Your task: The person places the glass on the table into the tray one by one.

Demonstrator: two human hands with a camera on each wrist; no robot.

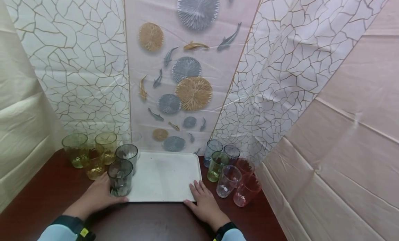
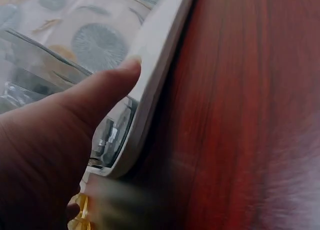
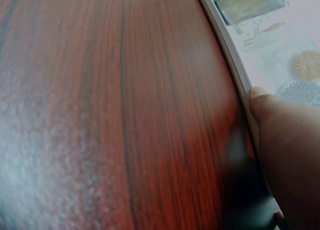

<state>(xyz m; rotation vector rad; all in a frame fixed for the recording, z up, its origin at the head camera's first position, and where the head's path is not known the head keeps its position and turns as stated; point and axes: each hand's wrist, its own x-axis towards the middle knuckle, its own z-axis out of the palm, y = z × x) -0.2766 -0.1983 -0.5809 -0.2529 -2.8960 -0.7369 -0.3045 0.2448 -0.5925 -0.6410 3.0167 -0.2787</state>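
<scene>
A white rectangular tray (image 1: 165, 178) lies on the dark red-brown table, with two grey-tinted glasses at its left end. My left hand (image 1: 95, 196) is at the tray's front left corner, beside the nearer grey glass (image 1: 121, 178); the farther grey glass (image 1: 127, 154) stands behind. In the left wrist view my left thumb (image 2: 107, 88) lies straight across the rim in front of a glass. My right hand (image 1: 205, 204) rests at the front right corner, fingers spread over the right edge. The right wrist view has that thumb (image 3: 265, 103) touching the front rim.
Left of the tray stand a yellow-green glass (image 1: 74, 151) and two yellow glasses, one nearer (image 1: 94, 163), one farther (image 1: 106, 149). On the right are blue-tinted, green (image 1: 217, 168), clear (image 1: 229, 182) and red (image 1: 247, 190) glasses. Patterned cloth (image 1: 193, 36) hangs behind the table.
</scene>
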